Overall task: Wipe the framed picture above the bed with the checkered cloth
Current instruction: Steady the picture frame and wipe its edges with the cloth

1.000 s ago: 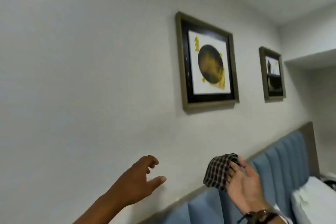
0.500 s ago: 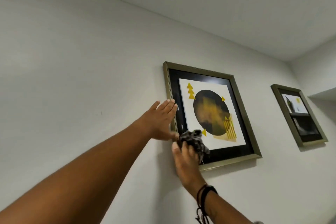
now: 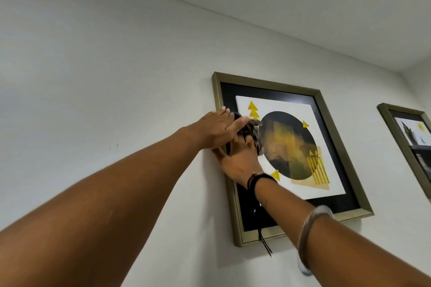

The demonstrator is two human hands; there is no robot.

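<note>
The framed picture hangs on the white wall: a brass-coloured frame, black mat, a dark circle and yellow shapes. My right hand presses the bunched checkered cloth against the glass at the picture's left side. My left hand lies flat with fingers together on the frame's left edge, just above the right hand and partly over the cloth. Most of the cloth is hidden by both hands.
A second framed picture hangs to the right, cut off by the image edge. The ceiling line runs above. Bare white wall fills the left. The bed is out of view.
The view came closer to the picture. My right hand moved the cloth up from the lower left of the picture to its left middle. My left hand stayed on the frame's left edge.
</note>
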